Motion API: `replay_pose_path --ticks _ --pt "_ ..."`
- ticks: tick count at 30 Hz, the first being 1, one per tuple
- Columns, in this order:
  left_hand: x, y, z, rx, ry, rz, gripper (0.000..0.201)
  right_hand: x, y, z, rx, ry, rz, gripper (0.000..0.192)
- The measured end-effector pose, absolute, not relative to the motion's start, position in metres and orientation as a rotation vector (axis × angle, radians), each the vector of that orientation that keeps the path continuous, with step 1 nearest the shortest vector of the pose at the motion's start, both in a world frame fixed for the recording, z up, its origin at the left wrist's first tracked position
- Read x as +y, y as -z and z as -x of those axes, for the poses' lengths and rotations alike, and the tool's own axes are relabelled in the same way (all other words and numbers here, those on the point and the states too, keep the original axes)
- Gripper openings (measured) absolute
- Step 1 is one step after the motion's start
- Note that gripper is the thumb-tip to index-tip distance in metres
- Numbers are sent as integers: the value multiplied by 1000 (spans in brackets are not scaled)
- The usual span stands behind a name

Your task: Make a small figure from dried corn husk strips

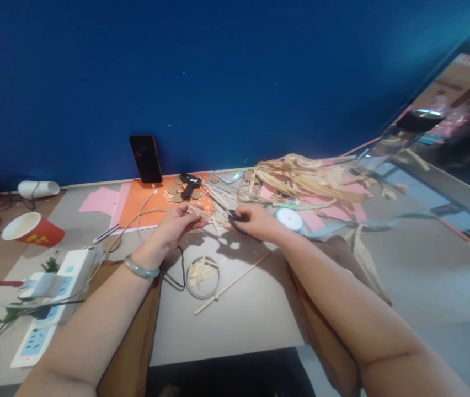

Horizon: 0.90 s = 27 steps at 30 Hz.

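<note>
My left hand (177, 225) is closed in a pinch on a pale strip of dried husk (199, 212), whose free end points right. My right hand (251, 221) grips the black handles of a pair of scissors (235, 215); the blades reach up and left, close to the strip. Below my hands lies a round, clear-rimmed dish (202, 277) with cut husk pieces in it. Beside the dish, a thin wooden stick (235, 283) rests slantwise on the table. A black glue gun (190, 186) lies just beyond my hands on orange paper (135, 207).
A heap of dried husks (301, 179) spreads over pink paper at the back right, with a ribbon spool (288, 219) before it. A phone (145, 159) leans on the blue wall. A power strip (48, 314), cables and a tilted paper cup (32, 230) are at the left.
</note>
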<state>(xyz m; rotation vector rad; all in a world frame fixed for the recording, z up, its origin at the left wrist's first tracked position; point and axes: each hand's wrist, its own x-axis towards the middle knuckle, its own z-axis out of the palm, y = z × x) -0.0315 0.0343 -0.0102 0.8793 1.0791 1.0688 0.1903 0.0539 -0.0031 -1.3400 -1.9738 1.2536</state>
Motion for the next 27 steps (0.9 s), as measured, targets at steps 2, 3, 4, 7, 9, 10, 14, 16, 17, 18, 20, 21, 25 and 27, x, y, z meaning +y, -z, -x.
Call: replay_pose_path --ticks 2,3,4,7,9,10,14,16,17,18,20,21,25,27 --pt "35 12 31 1075 -1103 -853 20 54 3 -191 -2031 -1218 1313 46" --pt "36 13 31 1078 -1126 -838 20 54 3 -191 -2062 -1188 1313 46" --pt "37 14 32 1082 -1155 -821 20 55 3 -192 -2093 -1158 1320 47" --pt "40 15 35 1085 -1265 -767 26 56 5 -193 -2174 -1095 1350 49" --pt "41 14 37 1089 -1304 -751 30 55 6 -194 -2214 -1092 1356 50" --pt "40 14 37 1094 -1311 -753 31 55 6 -194 -2228 -1093 1358 51" --pt "38 12 36 1102 -1298 -788 31 53 2 -192 -2254 -1107 1385 51" --pt "38 12 35 1099 -1302 -798 32 52 -1 -191 -2259 -1105 1410 49" --pt "38 12 34 1102 -1304 -800 32 51 -2 -190 -2261 -1105 1416 48" --pt "38 12 33 1109 -1304 -802 32 51 -2 -190 -2260 -1108 1419 48" --pt "38 13 32 1118 -1292 -811 31 51 -3 -189 -2251 -1123 1411 47" --pt "38 13 32 1116 -1285 -818 31 51 -2 -189 -2244 -1132 1409 47" --pt "37 14 32 1109 -1268 -837 32 50 -2 -189 -2222 -1162 1414 47" --pt "37 14 32 1099 -1263 -845 32 50 -2 -189 -2214 -1183 1412 47"
